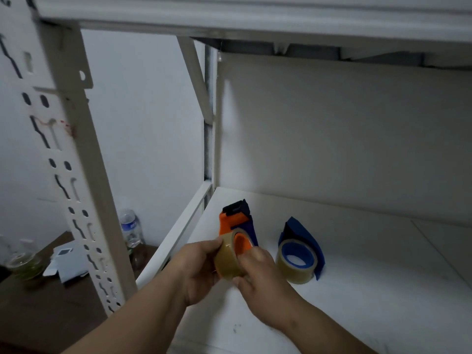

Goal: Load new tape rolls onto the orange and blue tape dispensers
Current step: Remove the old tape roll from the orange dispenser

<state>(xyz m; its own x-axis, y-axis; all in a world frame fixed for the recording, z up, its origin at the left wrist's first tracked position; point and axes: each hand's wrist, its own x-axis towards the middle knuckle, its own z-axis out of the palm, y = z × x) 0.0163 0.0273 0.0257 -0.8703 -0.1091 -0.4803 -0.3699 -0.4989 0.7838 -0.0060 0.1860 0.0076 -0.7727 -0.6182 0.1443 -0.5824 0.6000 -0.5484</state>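
Observation:
The orange tape dispenser (233,221) is held just above the white shelf (357,290), with a brownish clear tape roll (227,261) sitting around its orange hub. My left hand (201,272) grips the roll from the left side. My right hand (258,274) holds the roll's right and lower edge, thumb on its face. To the right, the blue tape dispenser (304,238) lies on the shelf with another clear tape roll (293,270) around its blue hub.
A white perforated shelf upright (76,187) stands at left. Behind it, a brown table (38,302) carries a plastic water bottle (131,229), a glass jar (24,264) and white papers (66,264). An upper shelf (255,16) hangs overhead.

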